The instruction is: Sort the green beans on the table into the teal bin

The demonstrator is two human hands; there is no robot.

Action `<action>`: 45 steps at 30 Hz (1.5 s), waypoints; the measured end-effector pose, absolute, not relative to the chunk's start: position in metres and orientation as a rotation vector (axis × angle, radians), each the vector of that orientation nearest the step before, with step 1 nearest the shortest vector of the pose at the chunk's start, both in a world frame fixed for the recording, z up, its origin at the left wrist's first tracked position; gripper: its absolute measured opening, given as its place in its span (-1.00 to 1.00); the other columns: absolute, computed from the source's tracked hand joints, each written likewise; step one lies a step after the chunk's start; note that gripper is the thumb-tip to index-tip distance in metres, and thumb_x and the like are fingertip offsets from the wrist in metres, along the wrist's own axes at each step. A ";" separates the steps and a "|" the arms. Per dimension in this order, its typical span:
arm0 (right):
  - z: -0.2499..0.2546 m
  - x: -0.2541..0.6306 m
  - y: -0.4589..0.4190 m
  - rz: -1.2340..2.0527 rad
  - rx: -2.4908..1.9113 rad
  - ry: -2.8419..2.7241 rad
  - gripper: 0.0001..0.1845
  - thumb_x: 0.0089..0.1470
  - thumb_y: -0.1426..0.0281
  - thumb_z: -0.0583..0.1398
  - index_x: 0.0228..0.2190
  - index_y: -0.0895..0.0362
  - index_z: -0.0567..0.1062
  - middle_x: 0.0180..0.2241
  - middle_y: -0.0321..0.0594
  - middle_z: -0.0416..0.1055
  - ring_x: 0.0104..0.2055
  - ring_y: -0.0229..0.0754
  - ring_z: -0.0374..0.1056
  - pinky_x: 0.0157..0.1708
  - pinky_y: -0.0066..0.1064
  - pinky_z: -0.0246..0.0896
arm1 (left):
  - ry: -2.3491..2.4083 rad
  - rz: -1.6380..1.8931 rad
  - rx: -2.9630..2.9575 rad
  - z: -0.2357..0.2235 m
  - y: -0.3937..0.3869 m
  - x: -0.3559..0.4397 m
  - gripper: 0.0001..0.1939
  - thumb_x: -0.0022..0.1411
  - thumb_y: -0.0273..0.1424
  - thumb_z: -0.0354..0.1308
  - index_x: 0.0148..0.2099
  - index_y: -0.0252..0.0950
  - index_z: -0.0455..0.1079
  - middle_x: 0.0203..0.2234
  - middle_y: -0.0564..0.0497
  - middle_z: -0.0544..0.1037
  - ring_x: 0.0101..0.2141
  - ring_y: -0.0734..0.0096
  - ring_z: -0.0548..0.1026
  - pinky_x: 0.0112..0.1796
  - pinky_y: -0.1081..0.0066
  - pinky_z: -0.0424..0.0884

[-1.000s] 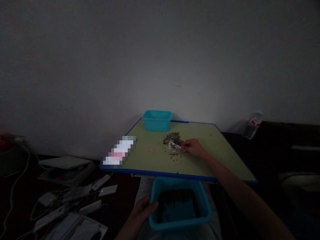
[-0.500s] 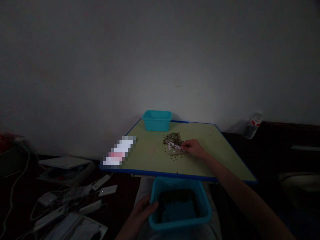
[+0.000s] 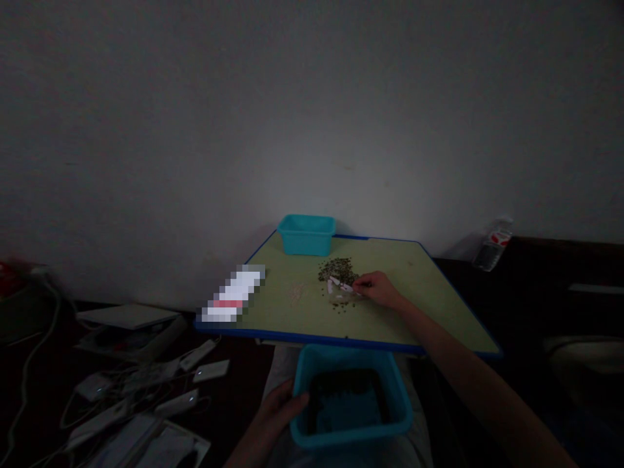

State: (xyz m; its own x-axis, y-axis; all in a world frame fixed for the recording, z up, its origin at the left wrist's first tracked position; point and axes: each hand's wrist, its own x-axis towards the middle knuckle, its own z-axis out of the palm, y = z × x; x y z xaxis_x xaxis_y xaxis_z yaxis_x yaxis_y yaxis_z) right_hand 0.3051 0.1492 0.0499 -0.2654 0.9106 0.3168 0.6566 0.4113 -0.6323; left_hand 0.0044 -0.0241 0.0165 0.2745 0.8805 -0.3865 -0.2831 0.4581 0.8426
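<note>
A small green table [image 3: 419, 286] with a blue rim stands against the wall. On it lies a heap of small dark seeds [image 3: 336, 268]. My right hand [image 3: 379, 288] rests beside the heap, fingers pinched on a small white and pink card [image 3: 340, 285] that lies over scattered seeds. My left hand [image 3: 279, 408] grips the left rim of a teal tub [image 3: 351, 396] held below the table's front edge; dark seeds lie in its bottom.
A second teal tub [image 3: 306, 234] sits at the table's far edge. A pale little pile [image 3: 296, 292] and a blurred-out packet [image 3: 233, 294] lie on the left. White devices and cables [image 3: 141, 390] litter the floor left. A plastic bottle [image 3: 491, 246] leans on the wall, right.
My right hand with the card has shifted very slightly toward the seed heap. My left hand and the tub have stayed put.
</note>
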 end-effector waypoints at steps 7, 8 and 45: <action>0.050 0.304 0.149 0.528 -1.330 -2.031 -0.81 -0.04 0.41 0.22 -0.44 0.15 0.66 -0.51 -0.30 0.55 -0.45 -0.25 0.37 -0.39 -0.48 0.15 | 0.906 0.875 0.808 -0.001 -0.019 0.004 -0.56 -0.03 -0.17 0.39 -0.13 -0.31 0.57 -0.24 -0.16 0.71 -0.21 0.01 0.61 -0.12 0.16 0.47; 0.049 0.304 0.149 0.542 -1.328 -2.030 -0.82 -0.05 0.42 0.22 -0.44 0.15 0.66 -0.50 -0.29 0.56 -0.45 -0.24 0.38 -0.39 -0.48 0.17 | 0.888 0.883 0.831 -0.005 -0.019 0.004 -0.53 0.01 -0.15 0.36 -0.09 -0.34 0.56 -0.22 -0.18 0.71 -0.21 -0.01 0.61 -0.12 0.13 0.47; 0.061 0.315 0.140 0.539 -1.307 -2.000 -0.77 0.01 0.30 0.24 -0.40 0.15 0.67 -0.45 -0.24 0.59 -0.42 -0.18 0.41 -0.38 -0.43 0.21 | 0.980 0.892 0.718 0.016 -0.023 0.005 -0.59 -0.16 -0.21 0.46 -0.22 -0.27 0.60 -0.29 -0.09 0.72 -0.21 0.06 0.59 -0.14 0.24 0.47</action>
State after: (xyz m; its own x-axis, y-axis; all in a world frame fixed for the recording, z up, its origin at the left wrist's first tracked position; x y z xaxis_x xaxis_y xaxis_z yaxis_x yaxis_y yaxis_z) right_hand 0.3149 0.1396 0.0608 -0.2660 0.9115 0.3137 0.6306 0.4107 -0.6585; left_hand 0.0049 -0.0235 0.0157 0.2761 0.8808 -0.3848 -0.3012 0.4594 0.8356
